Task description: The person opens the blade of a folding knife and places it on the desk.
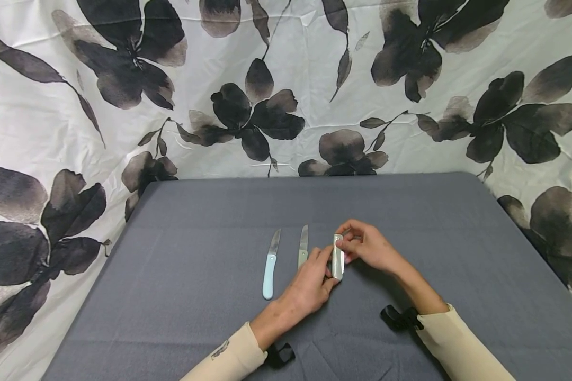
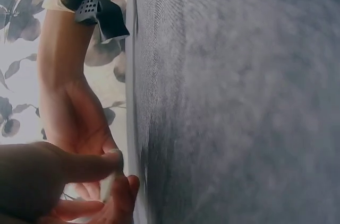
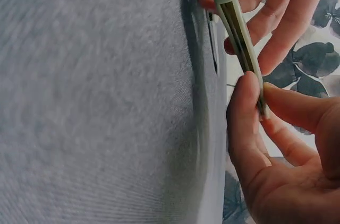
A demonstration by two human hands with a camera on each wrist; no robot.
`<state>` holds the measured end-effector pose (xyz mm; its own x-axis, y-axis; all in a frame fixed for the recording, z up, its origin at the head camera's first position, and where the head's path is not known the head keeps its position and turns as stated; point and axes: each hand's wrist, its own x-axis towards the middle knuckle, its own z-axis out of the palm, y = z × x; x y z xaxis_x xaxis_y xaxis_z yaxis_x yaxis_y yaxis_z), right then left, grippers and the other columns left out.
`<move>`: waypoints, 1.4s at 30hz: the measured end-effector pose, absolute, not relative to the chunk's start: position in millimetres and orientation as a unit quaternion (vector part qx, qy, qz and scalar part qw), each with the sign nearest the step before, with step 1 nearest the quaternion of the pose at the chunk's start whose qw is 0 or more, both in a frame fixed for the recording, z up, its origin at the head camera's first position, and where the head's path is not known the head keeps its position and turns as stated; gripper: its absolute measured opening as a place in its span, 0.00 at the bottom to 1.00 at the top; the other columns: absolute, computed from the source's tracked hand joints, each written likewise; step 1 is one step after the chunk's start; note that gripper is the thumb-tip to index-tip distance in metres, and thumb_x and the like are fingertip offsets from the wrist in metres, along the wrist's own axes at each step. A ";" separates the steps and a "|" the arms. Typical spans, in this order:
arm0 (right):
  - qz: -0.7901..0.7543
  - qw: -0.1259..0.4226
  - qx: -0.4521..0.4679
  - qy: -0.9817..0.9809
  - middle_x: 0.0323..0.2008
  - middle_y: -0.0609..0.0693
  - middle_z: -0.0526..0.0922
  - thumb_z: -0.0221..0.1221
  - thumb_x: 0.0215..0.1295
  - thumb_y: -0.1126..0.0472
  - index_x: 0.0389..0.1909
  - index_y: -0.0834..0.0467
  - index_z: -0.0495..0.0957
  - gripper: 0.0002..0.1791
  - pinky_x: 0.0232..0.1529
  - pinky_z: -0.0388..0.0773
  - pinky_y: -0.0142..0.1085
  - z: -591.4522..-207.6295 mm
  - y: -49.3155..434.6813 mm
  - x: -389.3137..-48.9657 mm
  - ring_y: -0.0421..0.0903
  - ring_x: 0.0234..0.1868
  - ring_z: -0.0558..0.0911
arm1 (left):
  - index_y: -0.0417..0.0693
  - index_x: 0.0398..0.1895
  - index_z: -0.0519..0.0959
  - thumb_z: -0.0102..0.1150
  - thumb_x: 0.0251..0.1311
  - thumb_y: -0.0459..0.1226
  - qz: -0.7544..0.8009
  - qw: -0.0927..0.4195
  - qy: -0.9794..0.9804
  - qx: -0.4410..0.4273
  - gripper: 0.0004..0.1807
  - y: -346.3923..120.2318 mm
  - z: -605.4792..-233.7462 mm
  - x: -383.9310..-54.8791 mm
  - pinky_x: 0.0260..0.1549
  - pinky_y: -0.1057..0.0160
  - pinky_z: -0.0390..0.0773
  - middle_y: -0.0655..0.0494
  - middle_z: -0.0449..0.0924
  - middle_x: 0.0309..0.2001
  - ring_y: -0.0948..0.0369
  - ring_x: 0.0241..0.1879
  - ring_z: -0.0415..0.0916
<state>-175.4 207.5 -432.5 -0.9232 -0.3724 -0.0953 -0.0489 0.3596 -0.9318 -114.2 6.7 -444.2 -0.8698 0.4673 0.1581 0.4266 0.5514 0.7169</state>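
Above the table, both hands hold a pale folding knife (image 1: 337, 262) with its handle upright in the head view. My left hand (image 1: 310, 288) grips its lower end between thumb and fingers. At the upper end, my right hand (image 1: 369, 247) pinches it between thumb and fingertips. The right wrist view shows the long slot of the handle (image 3: 241, 33) facing the camera. Just left of the hands lies a pale green knife (image 1: 303, 257), blade out, its lower part hidden by the left hand. Further left, a light blue knife (image 1: 269, 278) lies with its blade out, pointing away.
A grey cloth covers the table (image 1: 195, 254). Behind and beside it hangs a white curtain (image 1: 324, 106) with dark flowers. Black straps hang at the left wrist (image 1: 281, 355) and the right wrist (image 1: 400, 319).
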 end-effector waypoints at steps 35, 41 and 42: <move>-0.644 0.180 -0.130 0.732 0.45 0.59 0.80 0.59 0.70 0.71 0.73 0.63 0.66 0.31 0.44 0.88 0.42 -430.4 201.5 -184.8 0.43 0.39 0.86 | 0.39 0.71 0.71 0.65 0.66 0.29 0.587 0.053 0.802 0.100 0.30 9.9 -435.8 -145.9 0.33 0.71 0.80 0.43 0.83 0.49 0.64 0.36 0.80; -0.649 0.173 -0.126 0.730 0.41 0.57 0.81 0.60 0.69 0.72 0.73 0.64 0.67 0.32 0.43 0.89 0.42 -430.4 202.3 -187.5 0.43 0.37 0.87 | 0.41 0.72 0.71 0.65 0.67 0.30 0.584 0.053 0.804 0.097 0.30 10.9 -435.9 -148.3 0.34 0.70 0.80 0.43 0.83 0.50 0.64 0.37 0.81; -0.649 0.170 -0.127 0.730 0.41 0.57 0.81 0.60 0.69 0.72 0.73 0.64 0.67 0.32 0.43 0.89 0.42 -430.7 202.5 -188.1 0.43 0.37 0.87 | 0.41 0.72 0.71 0.65 0.66 0.30 0.583 0.052 0.805 0.097 0.30 11.2 -435.9 -148.9 0.34 0.70 0.80 0.43 0.83 0.50 0.63 0.37 0.81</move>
